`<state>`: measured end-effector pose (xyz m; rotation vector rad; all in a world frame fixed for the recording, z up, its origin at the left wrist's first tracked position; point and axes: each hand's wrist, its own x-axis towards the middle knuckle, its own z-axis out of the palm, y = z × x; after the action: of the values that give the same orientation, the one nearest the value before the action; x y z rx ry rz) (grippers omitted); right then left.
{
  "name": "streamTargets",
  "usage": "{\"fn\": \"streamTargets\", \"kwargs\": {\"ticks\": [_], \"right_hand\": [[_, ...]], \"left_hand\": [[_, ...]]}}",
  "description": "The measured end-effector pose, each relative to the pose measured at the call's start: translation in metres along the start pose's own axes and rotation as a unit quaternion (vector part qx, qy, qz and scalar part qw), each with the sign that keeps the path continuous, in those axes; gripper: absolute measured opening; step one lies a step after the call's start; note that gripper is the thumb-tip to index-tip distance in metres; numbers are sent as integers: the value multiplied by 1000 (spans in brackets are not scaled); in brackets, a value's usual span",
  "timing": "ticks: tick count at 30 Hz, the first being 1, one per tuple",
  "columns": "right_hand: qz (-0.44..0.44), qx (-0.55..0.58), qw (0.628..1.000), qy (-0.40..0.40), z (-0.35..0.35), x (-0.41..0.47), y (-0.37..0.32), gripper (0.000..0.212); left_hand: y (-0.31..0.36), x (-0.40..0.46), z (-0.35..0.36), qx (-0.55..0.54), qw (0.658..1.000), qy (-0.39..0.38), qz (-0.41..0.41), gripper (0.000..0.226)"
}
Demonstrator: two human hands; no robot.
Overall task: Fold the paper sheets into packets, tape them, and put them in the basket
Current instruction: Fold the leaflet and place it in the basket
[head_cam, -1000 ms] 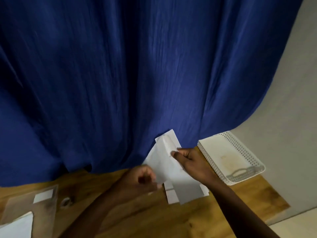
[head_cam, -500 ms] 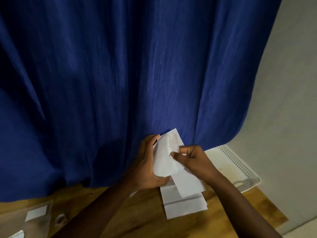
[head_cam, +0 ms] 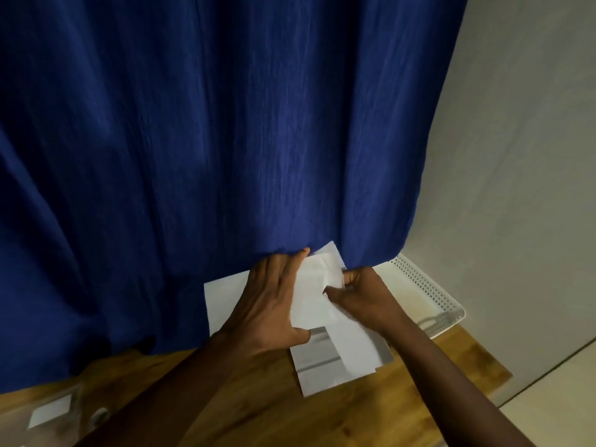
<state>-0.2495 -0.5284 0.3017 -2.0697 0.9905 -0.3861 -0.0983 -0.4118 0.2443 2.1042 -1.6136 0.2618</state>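
Observation:
A white paper sheet, partly folded, is raised above the wooden table in front of a blue curtain. My left hand holds its left side, thumb under the lower edge and fingers stretched up along it. My right hand pinches a fold on its right side. More white sheets lie stacked on the table under my hands, and one flat sheet shows behind my left hand. The white perforated basket stands at the right, half behind the curtain; it seems to hold nothing.
The blue curtain hangs over the table's back edge. A clear plastic sleeve with a white label and a small roll of tape lie at the table's left front. The table's right edge ends by a grey wall.
My left hand has come up from below the sheet and now grips its left side with fingers stretched upward. The view has shifted left, and a flat sheet shows behind that hand.

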Motion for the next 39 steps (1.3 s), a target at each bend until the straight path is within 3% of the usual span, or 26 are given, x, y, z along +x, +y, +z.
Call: {"fn": "streamTargets", "kwargs": {"ticks": [3, 6, 9, 11, 14, 18, 22, 23, 26, 28, 30, 35, 39], "right_hand": [[12, -29, 998, 57, 0, 4, 8, 23], [13, 14, 999, 35, 0, 2, 10, 29], [40, 7, 999, 27, 2, 2, 7, 68], [64, -50, 996, 31, 5, 4, 7, 78], [70, -116, 990, 48, 7, 7, 5, 69], [50, -93, 993, 45, 10, 11, 9, 61], [-66, 19, 996, 51, -6, 13, 14, 13], [-110, 15, 992, 66, -13, 14, 17, 18], [-203, -16, 978, 47, -35, 16, 24, 61], [-184, -15, 983, -16, -45, 16, 24, 88], [-167, -37, 984, -55, -49, 17, 20, 96], [-148, -185, 969, -71, -35, 26, 12, 48], [-137, -259, 948, -126, -29, 31, 13, 23]], "left_hand": [[0, 2, 0, -24, 1000, -1, -8, 138], [1, 2, 4, -6, 1000, -4, 0, 139], [0, 1, 8, 8, 1000, 8, 25, 140], [1, 0, 9, 23, 999, 0, 39, 141], [4, 0, 9, 39, 998, 4, 38, 139], [-2, 3, 7, 28, 999, 16, 20, 133], [-23, 6, 0, 8, 999, -19, -33, 130], [-30, 7, -2, 6, 999, -23, -45, 129], [-53, 6, -13, 39, 997, -24, -56, 127], [-66, 6, -17, 77, 995, -30, -53, 128], [-74, 7, -19, 105, 992, -40, -49, 129], [-73, 11, -20, 143, 989, -39, -15, 131], [-67, 10, -18, 151, 988, -36, 6, 129]]}}
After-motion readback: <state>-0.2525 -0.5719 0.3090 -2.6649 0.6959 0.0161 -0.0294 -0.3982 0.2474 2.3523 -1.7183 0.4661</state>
